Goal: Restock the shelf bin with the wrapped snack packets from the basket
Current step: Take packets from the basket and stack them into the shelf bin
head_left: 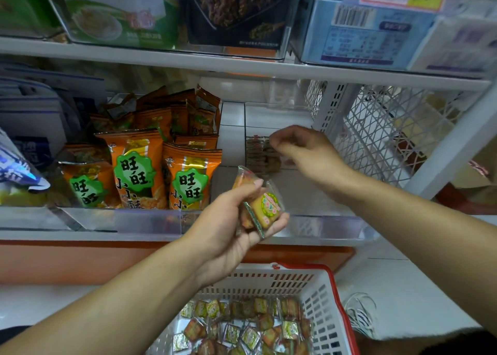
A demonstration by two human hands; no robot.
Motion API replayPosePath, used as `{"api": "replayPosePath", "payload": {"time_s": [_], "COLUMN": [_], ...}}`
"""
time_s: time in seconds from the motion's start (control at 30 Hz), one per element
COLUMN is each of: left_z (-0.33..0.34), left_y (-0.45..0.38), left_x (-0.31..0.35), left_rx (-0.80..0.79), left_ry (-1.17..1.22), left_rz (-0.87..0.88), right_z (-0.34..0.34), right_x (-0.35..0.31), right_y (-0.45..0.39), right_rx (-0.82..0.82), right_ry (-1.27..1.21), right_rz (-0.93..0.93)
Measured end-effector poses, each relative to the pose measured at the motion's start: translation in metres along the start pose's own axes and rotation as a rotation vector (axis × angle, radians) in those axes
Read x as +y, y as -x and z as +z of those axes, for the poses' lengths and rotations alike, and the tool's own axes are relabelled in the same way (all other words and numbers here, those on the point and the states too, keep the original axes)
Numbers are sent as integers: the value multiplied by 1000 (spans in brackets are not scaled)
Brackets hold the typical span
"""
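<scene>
Now, head view: we restock the shelf bin [317, 225].
Left grip [231, 220]: holds a few snack packets [265, 209], light, crinkly, slippery; pinch wrapper edges.
Right grip [301, 147]: fingers curled at the packet row [262, 154]; hold unclear.
Basket [320, 309]: more packets below.

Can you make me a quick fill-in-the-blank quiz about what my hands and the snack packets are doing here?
1. The left hand holds a few wrapped snack packets above the ____.
2. The right hand reaches into the clear shelf bin, at a ____ of packets standing there.
3. The bags in the neighbouring bin are mostly ____ in colour.

Missing words: basket; row; orange
</scene>
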State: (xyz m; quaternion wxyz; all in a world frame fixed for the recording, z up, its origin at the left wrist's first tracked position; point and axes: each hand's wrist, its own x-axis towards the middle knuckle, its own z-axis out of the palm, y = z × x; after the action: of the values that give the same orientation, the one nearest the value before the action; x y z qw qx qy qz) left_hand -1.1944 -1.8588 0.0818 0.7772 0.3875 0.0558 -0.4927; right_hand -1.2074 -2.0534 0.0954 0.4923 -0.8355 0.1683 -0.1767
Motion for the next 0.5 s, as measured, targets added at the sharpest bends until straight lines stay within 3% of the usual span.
{"api": "replayPosePath", "payload": {"time_s": [0.07, 0.13, 0.23, 0.4, 0.5], "left_z": [-2, -4, -8, -11, -12], "left_y": [2, 6, 13, 20, 19], "left_x": [3, 6, 5, 4, 5], "left_rx": [-32, -102, -133, -129, -92], "left_ry": [6, 6, -31, 8, 30], "left_rz": [16, 20, -23, -69, -49], "right_z": [-7, -14, -17, -20, -21], "right_x": [-20, -30, -28, -18, -11], "right_y": [40, 67, 86, 86, 92], "right_rx": [-299, -430, -301, -122, -213], "right_ry": [-57, 124, 237, -56, -351], "right_rz": [-67, -133, -165, -88, 58]}}
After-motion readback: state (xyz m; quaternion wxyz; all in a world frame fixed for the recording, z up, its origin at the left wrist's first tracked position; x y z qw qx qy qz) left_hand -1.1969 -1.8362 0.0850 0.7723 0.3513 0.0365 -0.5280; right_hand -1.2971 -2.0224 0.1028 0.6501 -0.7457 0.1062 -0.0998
